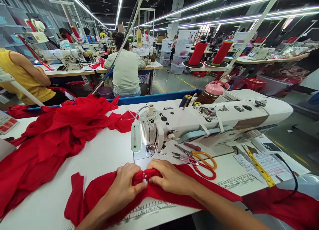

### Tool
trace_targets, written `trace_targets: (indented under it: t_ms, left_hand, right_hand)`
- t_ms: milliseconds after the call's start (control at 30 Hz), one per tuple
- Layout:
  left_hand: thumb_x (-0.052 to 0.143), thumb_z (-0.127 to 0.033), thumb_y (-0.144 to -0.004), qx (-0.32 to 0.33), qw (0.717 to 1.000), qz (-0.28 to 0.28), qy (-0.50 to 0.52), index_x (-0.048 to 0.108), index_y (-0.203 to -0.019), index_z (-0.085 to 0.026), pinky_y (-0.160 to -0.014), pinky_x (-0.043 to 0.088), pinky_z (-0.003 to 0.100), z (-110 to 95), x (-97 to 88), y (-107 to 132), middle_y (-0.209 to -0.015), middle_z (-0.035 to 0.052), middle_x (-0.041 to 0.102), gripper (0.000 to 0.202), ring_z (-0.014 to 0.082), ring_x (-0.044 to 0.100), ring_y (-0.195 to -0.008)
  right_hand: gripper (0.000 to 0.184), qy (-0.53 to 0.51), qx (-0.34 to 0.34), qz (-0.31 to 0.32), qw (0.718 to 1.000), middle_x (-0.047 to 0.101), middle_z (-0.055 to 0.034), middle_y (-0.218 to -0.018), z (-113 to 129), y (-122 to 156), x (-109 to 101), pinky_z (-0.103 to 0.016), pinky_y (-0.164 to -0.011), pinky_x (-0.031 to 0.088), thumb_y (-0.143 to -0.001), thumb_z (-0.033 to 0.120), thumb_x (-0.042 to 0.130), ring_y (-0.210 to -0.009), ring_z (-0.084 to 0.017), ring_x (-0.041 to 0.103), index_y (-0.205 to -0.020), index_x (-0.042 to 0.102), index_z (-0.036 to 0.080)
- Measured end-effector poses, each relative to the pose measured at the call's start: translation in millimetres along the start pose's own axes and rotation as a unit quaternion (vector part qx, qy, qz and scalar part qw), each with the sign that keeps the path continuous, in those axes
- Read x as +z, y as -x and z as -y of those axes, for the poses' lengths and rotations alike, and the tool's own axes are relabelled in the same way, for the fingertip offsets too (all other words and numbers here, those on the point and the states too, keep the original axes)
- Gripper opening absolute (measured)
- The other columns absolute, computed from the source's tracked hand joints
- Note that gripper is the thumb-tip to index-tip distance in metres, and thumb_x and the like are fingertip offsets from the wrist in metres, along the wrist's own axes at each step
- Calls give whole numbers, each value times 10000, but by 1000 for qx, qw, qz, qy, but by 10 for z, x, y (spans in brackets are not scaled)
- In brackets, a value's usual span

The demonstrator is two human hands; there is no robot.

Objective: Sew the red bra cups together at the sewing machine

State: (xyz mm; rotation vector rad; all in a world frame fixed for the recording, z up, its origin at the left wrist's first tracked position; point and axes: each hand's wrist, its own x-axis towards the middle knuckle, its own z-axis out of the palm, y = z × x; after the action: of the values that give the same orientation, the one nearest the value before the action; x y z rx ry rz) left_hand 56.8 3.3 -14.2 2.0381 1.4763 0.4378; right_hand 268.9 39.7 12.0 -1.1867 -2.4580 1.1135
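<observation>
My left hand [124, 186] and my right hand [170, 176] meet near the table's front edge, both pinched closed on a bunched fold of a red fabric piece [99, 193] that lies across the white table [104, 157]. The fold sits just in front of the needle area of a white sewing machine [211, 118]. A large heap of red fabric [50, 137] lies to the left of my hands.
Two pairs of scissors, orange-handled [203, 156] and red-handled [199, 165], lie right of my hands beside a yellow tape measure [260, 168]. A pink-lidded bottle [213, 90] and red thread cones [198, 54] stand behind the machine. Other people sit at machines beyond.
</observation>
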Motion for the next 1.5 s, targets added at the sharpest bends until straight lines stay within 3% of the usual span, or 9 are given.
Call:
trace_targets:
  t_ms: [200,367,500,600,733,900,1133,1300,1500]
  left_hand:
    - [653,-310,-923,-18,1000,-6,17,566,-797,-231,-796,441,338,15,36,26,-793,-20,660,172,224,588,-797]
    - [652,-309,-919,-3,1000,-22,21,576,-843,-246,-748,481,315,53,36,88,-842,-14,678,125,221,611,-806]
    - [624,-227,-914,44,992,-102,-52,617,-957,-248,-748,502,359,126,121,118,-840,3,683,49,227,614,-772]
    - [621,-223,-920,70,981,-157,-89,577,-1239,-224,-886,478,493,193,225,124,-1056,87,695,322,296,628,-968]
    - [640,-189,-927,171,916,-280,-230,574,-1330,-210,-934,486,529,262,363,144,-1279,165,633,409,354,589,-1161]
    - [435,-114,-1016,274,903,-240,-227,656,-1111,-165,-962,579,350,278,546,184,-1170,92,722,246,225,673,-1122]
    - [456,-168,-1011,202,944,-186,-186,617,-1127,-215,-1094,476,591,363,500,195,-1327,106,672,204,263,618,-1273]
    - [508,-289,-1019,199,936,-206,-203,416,-1464,-157,-1148,432,514,451,473,202,-1365,118,664,474,235,593,-1314]
    - [519,-312,-1018,202,934,-191,-224,398,-1494,-172,-1194,376,486,483,466,234,-1419,84,632,511,211,564,-1345]
  right_hand:
    - [396,-54,22,44,997,661,50,-880,20,-66,-40,-224,-642,375,-844,311,722,-770,-149,578,-1206,567,263]
    - [250,-32,33,34,998,680,41,-901,-8,-121,-4,-223,-663,371,-823,259,714,-813,-151,602,-1066,652,253]
    - [220,29,58,-13,998,681,14,-842,9,-142,42,-264,-693,381,-820,280,730,-794,-186,603,-1024,662,235]
    - [205,86,59,-57,993,701,-63,-917,45,-107,126,-385,-882,400,-857,240,702,-915,-257,616,-1053,656,197]
    - [260,156,-16,-185,970,672,-151,-1168,19,24,284,-506,-1052,344,-956,133,531,-1098,-301,571,-1203,606,168]
    - [283,67,-183,-205,959,702,-76,-1085,-187,99,411,-346,-921,518,-1004,93,405,-1013,-208,624,-1182,601,191]
    - [642,55,-80,-139,985,636,-105,-1368,-407,125,310,-469,-1186,352,-862,356,775,-1350,-269,506,-1412,487,193]
    - [638,84,-65,-97,990,574,-120,-1455,-366,161,227,-457,-1246,260,-857,464,763,-1386,-270,486,-1375,551,158]
    - [708,89,-58,-88,990,547,-111,-1485,-381,172,222,-433,-1258,237,-862,560,722,-1407,-263,463,-1412,537,154]
